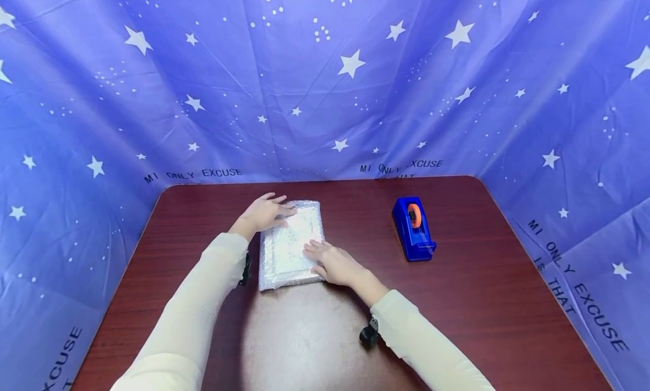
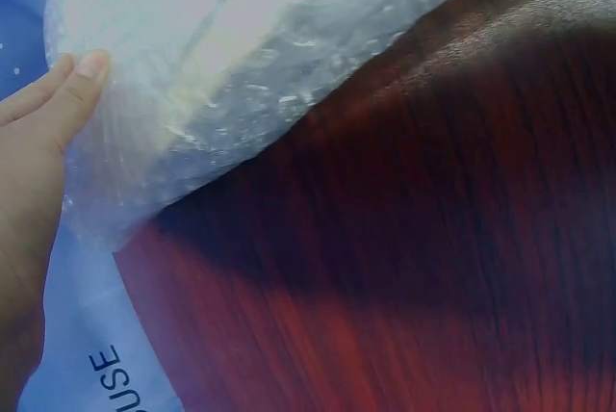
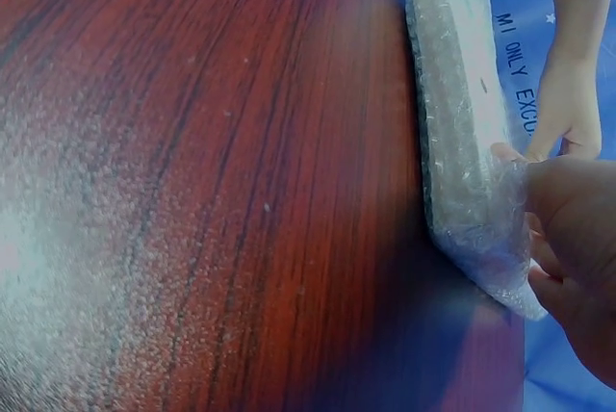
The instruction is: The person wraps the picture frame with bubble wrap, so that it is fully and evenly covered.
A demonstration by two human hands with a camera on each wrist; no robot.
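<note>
A flat rectangular package in clear bubble wrap (image 1: 293, 250) lies on the table, a pale framed shape showing through the wrap. Across its upper left edge rests my left hand (image 1: 266, 212), fingers stretched over the top. My right hand (image 1: 337, 264) touches the lower right side, its fingers spread on the wrap. In the left wrist view, the left hand (image 2: 38, 142) is at the left edge beside the bubble wrap (image 2: 241, 94). The right wrist view has the package's thick side (image 3: 448, 94) facing the camera, with the right hand (image 3: 582, 248) partly covering one end.
A blue tape dispenser (image 1: 412, 230) with an orange-cored roll stands on the table to the right of the package. The dark red wood-grain table (image 1: 457, 323) reaches back to a blue star-patterned curtain (image 1: 304, 69) that hangs behind and on both sides.
</note>
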